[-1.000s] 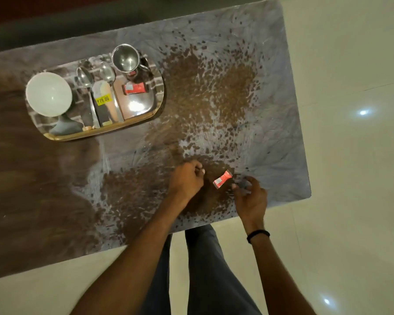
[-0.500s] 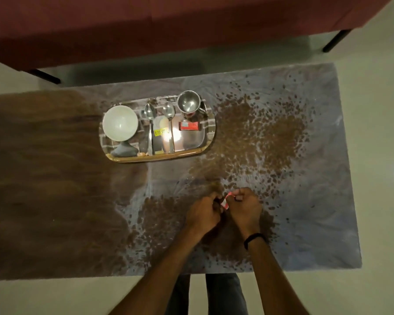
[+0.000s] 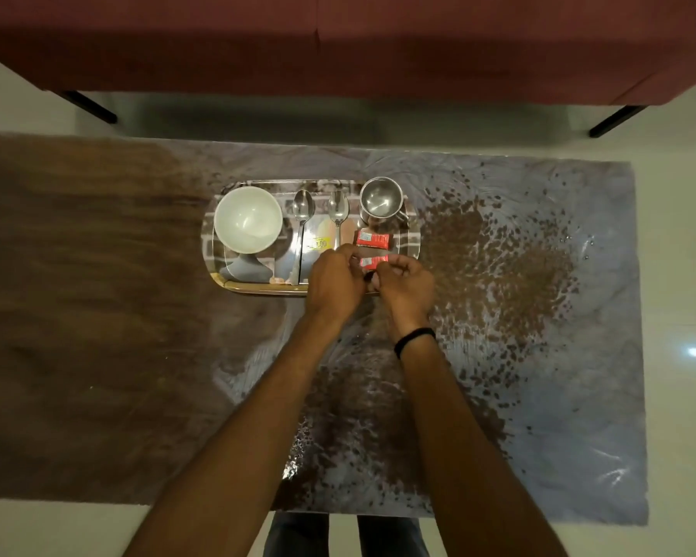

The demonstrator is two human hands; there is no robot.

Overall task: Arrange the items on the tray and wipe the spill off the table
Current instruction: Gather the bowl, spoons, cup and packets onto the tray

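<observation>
A shiny oval tray (image 3: 212, 251) lies on the table (image 3: 77, 315). On it stand a white bowl (image 3: 248, 219), two steel spoons (image 3: 302, 213), a steel cup (image 3: 379, 199) and a red sachet (image 3: 372, 238). A second red sachet (image 3: 372, 262) is pinched at its two ends between my left hand (image 3: 334, 281) and my right hand (image 3: 406, 285), just over the tray's front right part. Whether it touches the tray I cannot tell. A brown grainy spill (image 3: 495, 267) covers the table's right and middle.
A dark red sofa (image 3: 338, 42) on black legs stands beyond the table's far edge. Pale floor tiles (image 3: 684, 275) lie to the right. A black band sits on my right wrist (image 3: 414, 339). My legs show below the near edge.
Both hands took the red sachet from the table near the front edge and carried it up to the tray's front right part. The view also shifted.
</observation>
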